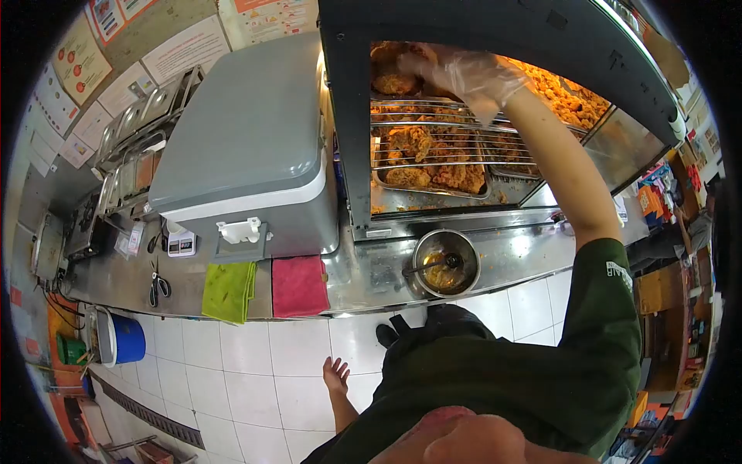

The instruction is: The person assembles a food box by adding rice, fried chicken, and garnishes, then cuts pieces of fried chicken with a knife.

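My right hand (475,76), in a clear plastic glove, reaches into the lit food warmer (346,131). Its fingers are smeared by motion beside a piece of fried chicken (394,83) on the upper level, so whether they grip anything does not show. Below the wire rack (440,121), a metal tray (485,185) holds several more fried pieces. A heap of small fried bits (568,97) lies right of my wrist. Down at my side, above the tiled floor, my left hand (335,375) hangs bare with its fingers apart, touching nothing.
On the steel counter, a metal bowl (473,259) with a utensil stands before the warmer. A grey cooler box (239,131) is left of it, with green (228,290) and pink (300,286) cloths at the edge. Scissors (158,286) lie further left. A blue bucket (127,339) stands lower left.
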`<state>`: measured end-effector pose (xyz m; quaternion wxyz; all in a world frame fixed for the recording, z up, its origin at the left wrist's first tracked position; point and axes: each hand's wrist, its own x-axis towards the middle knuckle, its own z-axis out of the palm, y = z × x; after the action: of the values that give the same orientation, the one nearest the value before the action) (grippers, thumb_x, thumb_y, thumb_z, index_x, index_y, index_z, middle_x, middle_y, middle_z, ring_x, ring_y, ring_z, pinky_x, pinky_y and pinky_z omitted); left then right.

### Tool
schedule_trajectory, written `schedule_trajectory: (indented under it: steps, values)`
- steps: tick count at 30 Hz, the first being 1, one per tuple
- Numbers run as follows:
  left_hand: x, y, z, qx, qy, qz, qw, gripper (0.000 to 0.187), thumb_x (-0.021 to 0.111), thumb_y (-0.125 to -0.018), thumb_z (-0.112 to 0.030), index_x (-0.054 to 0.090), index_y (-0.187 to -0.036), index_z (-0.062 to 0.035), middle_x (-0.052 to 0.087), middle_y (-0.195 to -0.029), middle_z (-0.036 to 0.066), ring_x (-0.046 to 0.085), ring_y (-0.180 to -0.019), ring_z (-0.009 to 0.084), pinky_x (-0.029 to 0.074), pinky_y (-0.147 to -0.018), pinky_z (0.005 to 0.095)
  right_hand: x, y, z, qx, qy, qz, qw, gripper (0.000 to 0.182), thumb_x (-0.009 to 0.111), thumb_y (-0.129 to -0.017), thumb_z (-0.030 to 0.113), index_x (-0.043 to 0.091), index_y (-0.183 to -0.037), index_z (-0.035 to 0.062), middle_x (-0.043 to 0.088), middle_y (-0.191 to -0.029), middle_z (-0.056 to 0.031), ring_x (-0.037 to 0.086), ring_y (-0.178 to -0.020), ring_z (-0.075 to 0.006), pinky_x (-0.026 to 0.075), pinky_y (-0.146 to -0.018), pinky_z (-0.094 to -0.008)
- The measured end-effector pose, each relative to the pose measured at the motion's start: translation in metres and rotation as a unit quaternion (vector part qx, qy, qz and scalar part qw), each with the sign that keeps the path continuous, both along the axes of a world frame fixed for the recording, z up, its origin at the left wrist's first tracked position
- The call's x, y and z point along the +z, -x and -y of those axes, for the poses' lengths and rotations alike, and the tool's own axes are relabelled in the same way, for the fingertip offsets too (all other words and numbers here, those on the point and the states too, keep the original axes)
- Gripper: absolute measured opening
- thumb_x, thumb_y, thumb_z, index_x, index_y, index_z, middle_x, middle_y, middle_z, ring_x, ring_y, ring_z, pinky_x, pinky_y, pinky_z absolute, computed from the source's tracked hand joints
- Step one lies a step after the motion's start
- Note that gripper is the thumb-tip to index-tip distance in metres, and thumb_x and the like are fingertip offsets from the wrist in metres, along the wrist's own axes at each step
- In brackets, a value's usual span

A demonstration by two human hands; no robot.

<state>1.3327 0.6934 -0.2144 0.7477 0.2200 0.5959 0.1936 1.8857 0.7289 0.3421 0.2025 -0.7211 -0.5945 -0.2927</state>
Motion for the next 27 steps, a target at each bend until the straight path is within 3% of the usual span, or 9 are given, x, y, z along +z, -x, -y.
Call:
schedule_trajectory:
  steps: [7, 10, 13, 16, 19, 23, 27]
  values:
    - [-0.036, 0.022, 0.056, -0.075, 0.165, -0.063, 0.981, 0.055, 0.046, -0.089, -0.048, 0.034, -0.137, -0.0248, 0.048, -0.130, 0.008, 0.054, -0.106, 0.0289, 0.043, -0.086, 0.0433, 0.005, 0.011, -0.012, -0.097, 0.037, 0.110, 0.989, 0.045, 0.032, -0.093, 0.019, 0.036, -0.135, 0.0036, 0.033, -0.142, -0.0172, 0.032, -0.129, -0.0353, 0.025, -0.107, -0.0489]
    - [-0.101, 0.058, 0.083, -0.130, 0.189, -0.065, 0.971, 0.054, 0.046, -0.089, -0.047, 0.035, -0.137, -0.0234, 0.047, -0.132, 0.008, 0.054, -0.107, 0.0295, 0.044, -0.086, 0.0439, 0.005, 0.018, -0.017, -0.154, 0.057, 0.172, 0.971, 0.046, 0.030, -0.093, 0.019, 0.035, -0.136, 0.0022, 0.032, -0.143, -0.0177, 0.032, -0.130, -0.0356, 0.024, -0.107, -0.0497]
    - [-0.113, 0.067, 0.097, -0.114, 0.138, -0.046, 0.983, 0.054, 0.044, -0.090, -0.045, 0.033, -0.137, -0.0218, 0.046, -0.133, 0.009, 0.053, -0.110, 0.0306, 0.042, -0.089, 0.0454, 0.010, 0.032, -0.019, -0.229, 0.124, 0.252, 0.932, 0.046, 0.030, -0.094, 0.021, 0.035, -0.136, 0.0019, 0.032, -0.143, -0.0179, 0.032, -0.129, -0.0352, 0.024, -0.107, -0.0492]
    - [-0.084, 0.068, 0.089, -0.110, 0.155, -0.052, 0.980, 0.056, 0.044, -0.091, -0.044, 0.030, -0.139, -0.0200, 0.045, -0.133, 0.011, 0.051, -0.112, 0.0321, 0.040, -0.092, 0.0474, 0.013, 0.046, -0.011, -0.318, 0.222, 0.342, 0.856, 0.046, 0.033, -0.093, 0.025, 0.039, -0.134, 0.0039, 0.035, -0.141, -0.0177, 0.035, -0.127, -0.0336, 0.025, -0.107, -0.0460]
    - [-0.026, 0.034, 0.070, -0.077, 0.116, -0.072, 0.988, 0.059, 0.045, -0.090, -0.044, 0.029, -0.141, -0.0191, 0.045, -0.133, 0.013, 0.052, -0.111, 0.0329, 0.039, -0.093, 0.0485, 0.008, 0.025, -0.010, -0.304, 0.192, 0.316, 0.878, 0.044, 0.037, -0.092, 0.025, 0.041, -0.131, 0.0041, 0.038, -0.137, -0.0170, 0.039, -0.123, -0.0322, 0.028, -0.105, -0.0441]
    - [-0.020, 0.020, 0.052, -0.048, 0.106, -0.046, 0.992, 0.061, 0.048, -0.089, -0.044, 0.031, -0.138, -0.0141, 0.050, -0.126, 0.012, 0.053, -0.108, 0.0304, 0.041, -0.090, 0.0450, 0.005, 0.005, -0.004, -0.220, 0.069, 0.270, 0.935, 0.041, 0.045, -0.090, 0.025, 0.047, -0.126, 0.0046, 0.045, -0.129, -0.0156, 0.045, -0.116, -0.0293, 0.034, -0.100, -0.0403]
    - [-0.025, 0.021, 0.050, -0.082, 0.109, -0.051, 0.989, 0.058, 0.047, -0.088, -0.044, 0.032, -0.138, -0.0198, 0.051, -0.125, 0.011, 0.054, -0.107, 0.0307, 0.043, -0.088, 0.0449, -0.006, 0.002, 0.005, -0.120, -0.012, 0.265, 0.957, 0.038, 0.053, -0.088, 0.025, 0.052, -0.121, 0.0050, 0.053, -0.121, -0.0142, 0.052, -0.108, -0.0263, 0.040, -0.095, -0.0365]
